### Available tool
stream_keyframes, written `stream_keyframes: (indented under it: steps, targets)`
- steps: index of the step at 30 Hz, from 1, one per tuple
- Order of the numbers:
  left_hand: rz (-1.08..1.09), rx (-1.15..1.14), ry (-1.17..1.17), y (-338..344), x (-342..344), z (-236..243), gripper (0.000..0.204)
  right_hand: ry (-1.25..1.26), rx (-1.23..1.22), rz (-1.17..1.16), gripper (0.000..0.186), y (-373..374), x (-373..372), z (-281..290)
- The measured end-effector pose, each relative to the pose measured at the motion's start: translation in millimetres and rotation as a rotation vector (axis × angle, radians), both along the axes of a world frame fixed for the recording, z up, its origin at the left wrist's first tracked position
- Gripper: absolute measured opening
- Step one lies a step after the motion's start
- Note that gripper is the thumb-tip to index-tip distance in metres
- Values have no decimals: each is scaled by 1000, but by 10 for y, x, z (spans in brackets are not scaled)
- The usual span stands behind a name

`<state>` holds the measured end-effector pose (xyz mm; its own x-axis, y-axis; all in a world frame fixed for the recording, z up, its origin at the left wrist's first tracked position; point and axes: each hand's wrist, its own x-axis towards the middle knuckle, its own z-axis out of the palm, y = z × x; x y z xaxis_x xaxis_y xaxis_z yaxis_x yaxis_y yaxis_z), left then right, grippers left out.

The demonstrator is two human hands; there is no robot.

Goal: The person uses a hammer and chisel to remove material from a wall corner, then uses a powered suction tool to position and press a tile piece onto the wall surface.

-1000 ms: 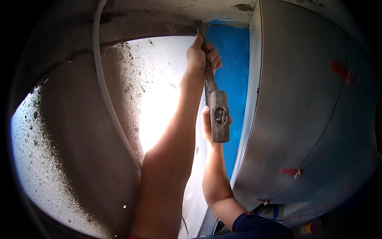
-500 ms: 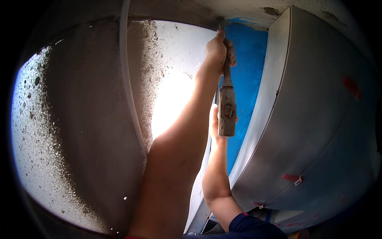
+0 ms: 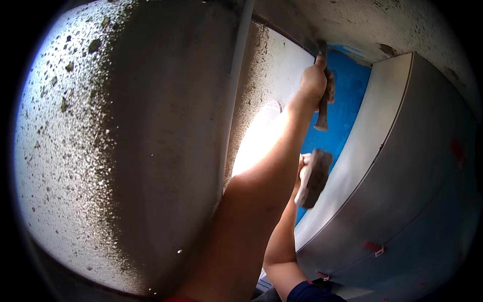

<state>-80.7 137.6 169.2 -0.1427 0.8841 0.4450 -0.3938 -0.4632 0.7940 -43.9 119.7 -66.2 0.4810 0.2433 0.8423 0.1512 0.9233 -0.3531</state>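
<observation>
Grips a dark metal chisel (image 3: 322, 119) high up in the left hand (image 3: 315, 83), with the left arm stretched upward from the lower edge of the view. Wraps the left fingers (image 3: 330, 86) firmly around the shaft, with the thumb laid up along it. Leaves the chisel's flared lower end bare beneath the fist and points its upper end into the corner between a blue wall (image 3: 348, 85), a rough ceiling (image 3: 387, 25) and a brown beam (image 3: 289, 27). Cannot tell at this size whether touching there. Holds a block-headed hammer (image 3: 316, 178) in the right hand (image 3: 304, 163), lower down and apart from the chisel's flared end, with the heavy head tilted and slightly blurred. Curls the right fingers around the hammer, mostly hidden behind the head. Raises the right forearm, bent at the elbow, out of a navy sleeve (image 3: 309, 293) near the lower edge. Has, to the right, a large grey panel (image 3: 402, 181) with a paler side toward the blue wall, a thin dark seam and red clips (image 3: 373, 247). Has, behind the left forearm, a pale surface (image 3: 279, 68) glaring white in places, then a pale pipe (image 3: 235, 90), a broad shaded wall (image 3: 171, 131) and, at the far left, a speckled sunlit stretch (image 3: 60, 151).
</observation>
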Motion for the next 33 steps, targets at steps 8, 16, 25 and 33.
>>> stream_keyframes:
  steps: [8, 16, 25, 33]
  targets:
    - [1, 11, -4, 47, 9, 9, 49, 20, 47, -21, 12, 53, -1, 141]
    - [4, -5, 43, 42, -40, 134, 48, -126, 79, 80, 14, -32, 73, 254]
    - [-22, -4, -53, 157, 71, 108, 49, -120, 33, 167, 11, 72, 101, 158]
    - [-77, 71, -80, 138, -54, 125, 48, -127, -177, 426, 21, 94, -83, 360]
